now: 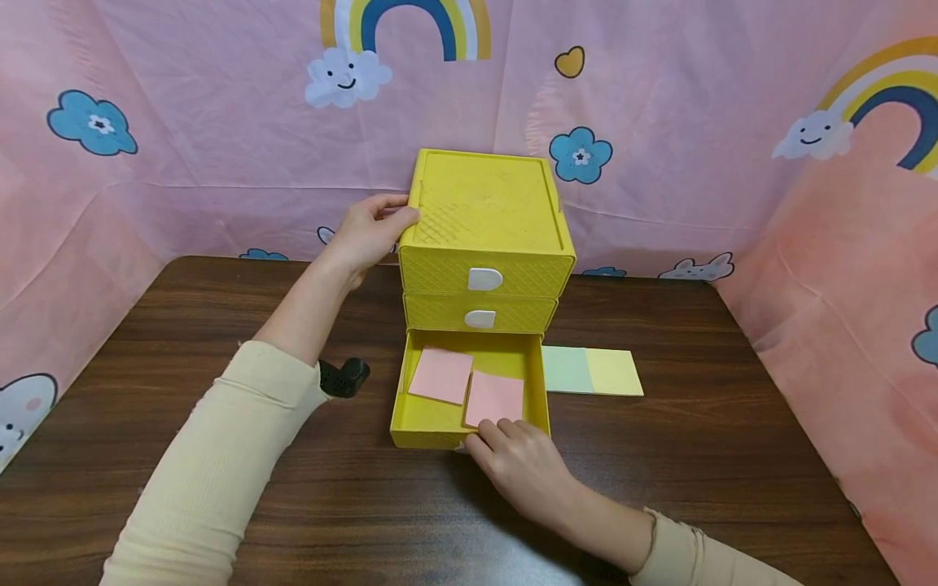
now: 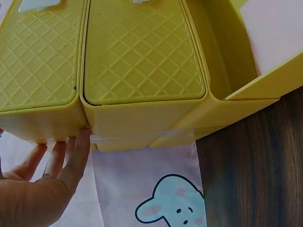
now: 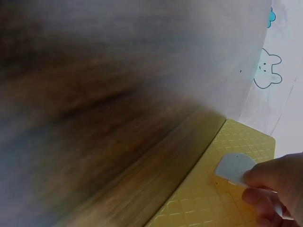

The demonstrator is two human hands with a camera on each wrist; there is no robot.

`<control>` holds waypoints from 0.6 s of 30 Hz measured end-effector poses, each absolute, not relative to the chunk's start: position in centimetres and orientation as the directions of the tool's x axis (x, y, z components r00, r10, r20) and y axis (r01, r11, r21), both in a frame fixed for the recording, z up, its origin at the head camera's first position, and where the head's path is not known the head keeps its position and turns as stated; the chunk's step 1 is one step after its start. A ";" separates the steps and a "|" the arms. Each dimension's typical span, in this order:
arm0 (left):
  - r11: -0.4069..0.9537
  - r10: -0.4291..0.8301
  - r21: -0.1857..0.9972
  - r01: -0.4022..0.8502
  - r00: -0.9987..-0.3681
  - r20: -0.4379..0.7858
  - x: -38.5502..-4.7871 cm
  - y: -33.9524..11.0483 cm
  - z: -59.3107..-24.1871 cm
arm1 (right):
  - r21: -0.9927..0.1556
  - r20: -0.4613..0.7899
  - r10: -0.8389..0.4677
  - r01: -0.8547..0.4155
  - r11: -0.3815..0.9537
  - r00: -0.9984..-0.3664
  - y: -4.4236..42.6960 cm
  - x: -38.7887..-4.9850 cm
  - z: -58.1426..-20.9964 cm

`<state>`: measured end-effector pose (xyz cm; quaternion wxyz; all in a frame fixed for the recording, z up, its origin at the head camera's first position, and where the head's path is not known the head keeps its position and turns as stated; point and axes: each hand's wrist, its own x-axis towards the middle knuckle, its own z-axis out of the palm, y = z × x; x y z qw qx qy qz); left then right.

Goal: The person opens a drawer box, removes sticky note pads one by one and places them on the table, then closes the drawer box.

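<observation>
A yellow drawer cabinet (image 1: pixel 487 199) stands on the table, its bottom drawer (image 1: pixel 425 440) pulled out toward me. My left hand (image 1: pixel 366 234) rests against the cabinet's upper left side. In the left wrist view its fingers (image 2: pixel 78 165) are extended and touch the side wall. At the drawer front, my right hand (image 1: pixel 523 470) pinches the white handle (image 3: pixel 234 166), with fingertips over the front rim. Two pink sticky note pads lie inside: the left pad (image 1: pixel 441 374) is tilted, while the right pad (image 1: pixel 495 397) sits close behind my right fingers.
Right of the cabinet, a green pad (image 1: pixel 566 370) and a pale yellow pad (image 1: pixel 615 373) lie side by side on the dark wooden table (image 1: pixel 703 456). The upper two drawers are closed, each with a white handle (image 1: pixel 485 279). Pink patterned cloth (image 1: pixel 242 122) hangs behind.
</observation>
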<state>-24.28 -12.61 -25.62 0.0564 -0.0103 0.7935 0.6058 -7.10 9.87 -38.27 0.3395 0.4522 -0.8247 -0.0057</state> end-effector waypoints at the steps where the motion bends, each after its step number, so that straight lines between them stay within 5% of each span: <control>1: 0.263 0.051 0.961 -0.084 -0.994 -0.101 -24.3 -12.6 -25.6 | 0.310 0.552 -0.751 -0.747 0.589 -0.363 9.9 -7.0 -38.2; 18: 0.263 0.051 0.960 -0.094 -0.992 -0.112 -24.3 -12.6 -25.6 | 0.326 0.534 -0.769 -0.753 0.571 -0.352 10.0 -5.8 -38.2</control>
